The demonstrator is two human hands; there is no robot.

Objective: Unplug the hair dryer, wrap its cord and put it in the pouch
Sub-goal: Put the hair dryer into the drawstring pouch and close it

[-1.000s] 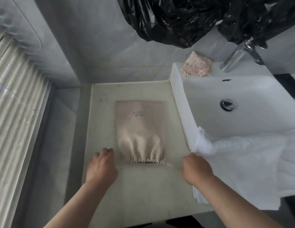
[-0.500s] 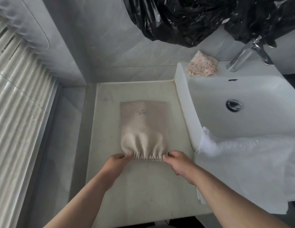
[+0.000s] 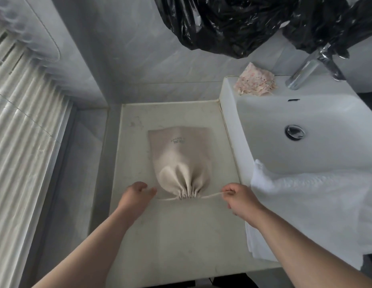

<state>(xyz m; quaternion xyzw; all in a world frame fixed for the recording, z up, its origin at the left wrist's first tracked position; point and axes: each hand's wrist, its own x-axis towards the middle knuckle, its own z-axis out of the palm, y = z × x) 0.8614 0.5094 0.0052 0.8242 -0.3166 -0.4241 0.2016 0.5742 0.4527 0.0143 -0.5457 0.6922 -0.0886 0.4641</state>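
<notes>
A beige drawstring pouch [image 3: 181, 159] lies on the pale countertop [image 3: 181, 235], its mouth toward me and gathered tight. A bulge fills its lower half; what is inside is hidden, and no hair dryer or cord shows. A light drawstring [image 3: 211, 196] runs out of the mouth to both sides. My right hand [image 3: 239, 199] pinches the right end of the string. My left hand [image 3: 136, 195] holds the left end, fingers curled around it.
A white sink [image 3: 305, 146] stands right of the counter with a chrome tap [image 3: 309, 69] and a pink crumpled cloth [image 3: 255, 82] on its rim. A white towel [image 3: 313, 206] hangs over its front edge. Black plastic bags [image 3: 243, 19] hang above. A ribbed white panel [image 3: 25, 142] is at the left.
My hands went from the pouch's mouth outward to either side, pulling the drawstring. The mouth has drawn shut into a tight gather.
</notes>
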